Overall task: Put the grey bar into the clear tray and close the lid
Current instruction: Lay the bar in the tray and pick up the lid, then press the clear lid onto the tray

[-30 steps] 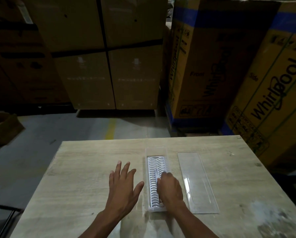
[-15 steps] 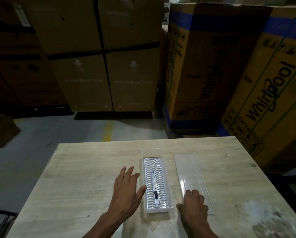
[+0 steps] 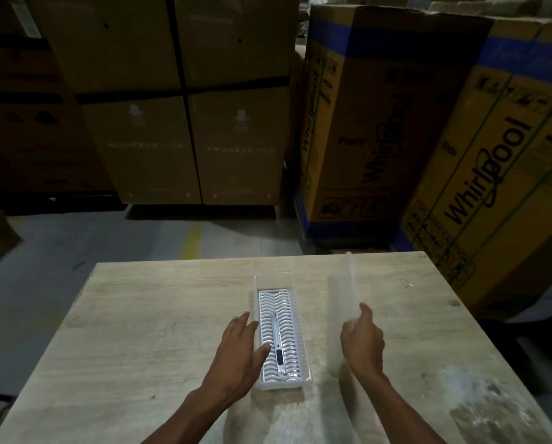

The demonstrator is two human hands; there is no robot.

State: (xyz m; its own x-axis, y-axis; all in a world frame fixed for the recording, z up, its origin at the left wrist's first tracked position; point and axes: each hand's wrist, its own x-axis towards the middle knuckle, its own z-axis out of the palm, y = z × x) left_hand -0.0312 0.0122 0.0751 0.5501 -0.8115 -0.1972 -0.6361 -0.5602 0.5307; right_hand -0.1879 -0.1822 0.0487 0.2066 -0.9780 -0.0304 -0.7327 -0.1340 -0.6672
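Pale wood worktop (image 3: 140,331), Whirlpool boxes (image 3: 380,123) stacked behind on the floor. Clear tray (image 3: 258,285) lying lengthwise mid-worktop, white ribbed liner inside, grey bar (image 3: 277,344) flat along the liner toward the near end; lid (image 3: 340,302) off the tray, raised on edge just right of it, blurred. Left hand (image 3: 239,354) flat on the worktop, fingers spread, thumb against the tray's left wall; right hand (image 3: 362,342) clamped on the lid's near end.

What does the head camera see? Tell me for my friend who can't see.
A person's right hand lifts a clear lid off a wooden table. Their left hand steadies a clear tray holding a grey bar. Big cardboard boxes stand behind.
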